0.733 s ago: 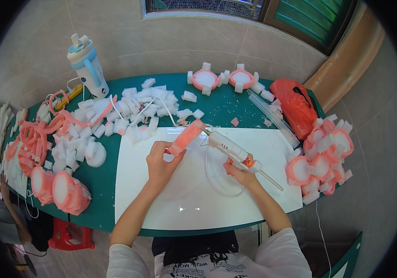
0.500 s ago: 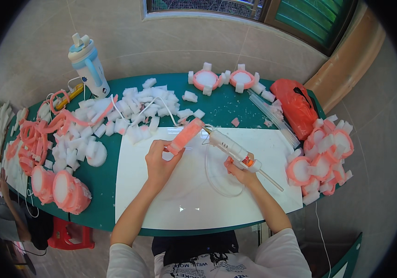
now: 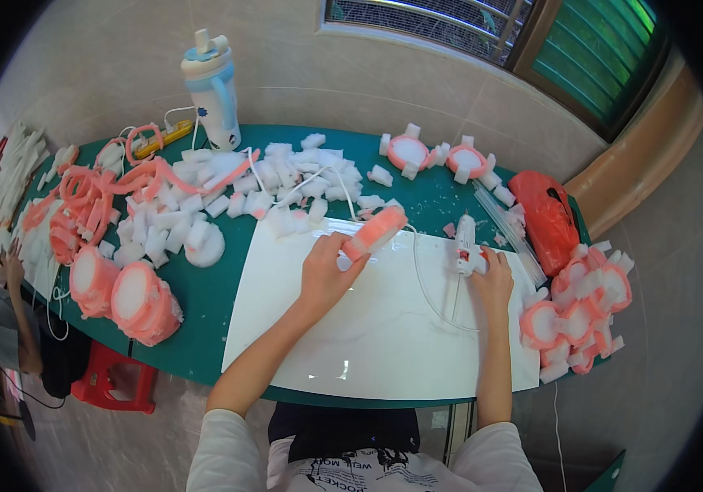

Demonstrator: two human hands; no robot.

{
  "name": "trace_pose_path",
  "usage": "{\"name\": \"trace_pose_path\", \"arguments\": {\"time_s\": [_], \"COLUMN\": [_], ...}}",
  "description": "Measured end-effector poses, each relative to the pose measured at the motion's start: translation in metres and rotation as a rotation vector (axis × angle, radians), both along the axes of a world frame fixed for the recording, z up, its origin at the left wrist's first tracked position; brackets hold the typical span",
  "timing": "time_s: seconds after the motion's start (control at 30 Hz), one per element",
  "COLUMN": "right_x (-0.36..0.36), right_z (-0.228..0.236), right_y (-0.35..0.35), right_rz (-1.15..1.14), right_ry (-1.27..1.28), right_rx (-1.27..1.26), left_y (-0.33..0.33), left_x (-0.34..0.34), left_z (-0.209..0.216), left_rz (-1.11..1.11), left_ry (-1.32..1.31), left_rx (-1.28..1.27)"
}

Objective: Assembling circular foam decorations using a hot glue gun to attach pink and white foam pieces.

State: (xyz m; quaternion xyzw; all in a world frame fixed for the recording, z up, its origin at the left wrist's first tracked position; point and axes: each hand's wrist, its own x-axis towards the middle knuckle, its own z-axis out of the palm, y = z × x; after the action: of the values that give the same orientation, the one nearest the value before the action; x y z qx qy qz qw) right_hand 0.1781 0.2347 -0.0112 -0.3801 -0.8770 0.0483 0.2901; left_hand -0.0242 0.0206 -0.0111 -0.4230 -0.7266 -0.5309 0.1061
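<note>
Since the earlier frames the right hand [image 3: 493,279] has drawn the glue gun [image 3: 465,244] away from the foam ring [image 3: 374,230] and stood it upright on the white board [image 3: 384,328]. Its fingers remain closed around the gun. Left hand [image 3: 323,275] clamps the ring above the board's far edge, so the gluing of this piece seems finished.

Two bare forearms come out of white sleeves [image 3: 228,447]; the white shirt [image 3: 360,476] carries black print across the chest.
</note>
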Motion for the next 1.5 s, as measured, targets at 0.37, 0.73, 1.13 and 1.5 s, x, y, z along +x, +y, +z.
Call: {"name": "trace_pose_path", "arguments": {"time_s": [0.37,0.73,1.13,1.5], "right_x": [-0.029,-0.275,-0.332,-0.184], "right_z": [0.077,-0.008,-0.020,0.070], "right_y": [-0.088,-0.265,-0.246,-0.252], "right_rz": [0.181,0.640,0.323,1.235], "right_ry": [0.097,-0.231,-0.378,0.350], "right_rx": [0.150,0.173,0.599,-0.079], "left_y": [0.001,-0.002,-0.007,0.001], "left_x": [0.002,0.000,-0.018,-0.013], "left_z": [-0.003,0.001,-0.001,0.000], "left_rz": [-0.029,-0.127,0.005,-0.027], "left_ry": [0.000,0.178,0.257,0.066], "left_rx": [-0.023,0.063,0.080,0.151]}}
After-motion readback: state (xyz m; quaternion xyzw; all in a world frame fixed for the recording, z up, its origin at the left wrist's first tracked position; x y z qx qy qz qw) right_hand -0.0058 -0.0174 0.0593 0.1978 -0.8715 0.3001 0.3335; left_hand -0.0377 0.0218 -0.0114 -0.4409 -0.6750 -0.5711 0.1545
